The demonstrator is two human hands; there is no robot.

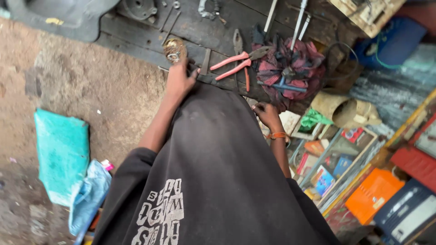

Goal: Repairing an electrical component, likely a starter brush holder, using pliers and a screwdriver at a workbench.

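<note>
A black shirt point(213, 181) with pale print is filling the near centre of the view, and both arms are reaching out from it toward twelve o'clock. The left hand point(179, 79) is stretching up at eleven o'clock, its fingers curling around a small brass part point(174, 49) and gripping it at the edge of the dark wooden bench point(136, 38). The right hand point(267, 114), wearing an orange band at the wrist, is hanging at one o'clock with its fingers curled loosely inward; whether it is pinching anything I cannot tell. At eight o'clock a teal cloth point(61, 154) is lying on the dirt floor beside a pale blue rag point(88, 195). At four o'clock a tray point(359, 174) of small coloured boxes is sitting next to an orange box point(373, 194). Just beyond the hands, red-handled pliers point(236, 63) are lying on the bench, touching a checked rag point(293, 72) at one o'clock, with a tan funnel point(340, 109) near it at two o'clock. Farther off, at twelve o'clock, loose bolts and metal rods point(297, 20) are lying on the bench.
</note>
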